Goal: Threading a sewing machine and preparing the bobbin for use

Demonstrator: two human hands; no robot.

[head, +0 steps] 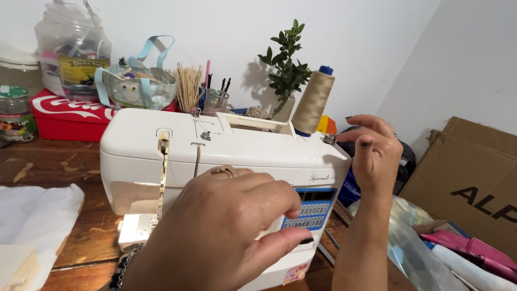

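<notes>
Closest to my view: left hand (226, 231), ring on one finger, fingers curled loosely, thumb tip on the lower front panel of the cream-white plastic sewing machine (215, 161), just below its blue-framed stitch chart (313, 207). It grips nothing; the hand lies against the machine's front face. Right hand (374, 153) is raised at the machine's right end, fingers half-spread and bent, empty, fingertips beside the small metal bobbin-winder pin (329, 139) on the top right corner. I cannot tell whether they touch it.

Key relation: the machine sits directly ahead of both hands, its long axis running left to right across the dark wooden surface (51, 161). The winder pin is nearer the right hand; the left hand is nearer the front panel. A tall cone of beige thread (314, 102) stands behind the right end, just beyond the right hand.

Containers, back row: clear plastic jar (72, 51) holding mixed coloured scraps; small clear pouch with blue straps (139, 86), contents unclear; red rectangular tin (67, 116) beneath them; glass cup (215, 101) with pens beside a bunch of wooden sticks (188, 86); glass vase with a green sprig (285, 70).

White cloth (37, 215) at left; brown cardboard box (468, 167) at right.
</notes>
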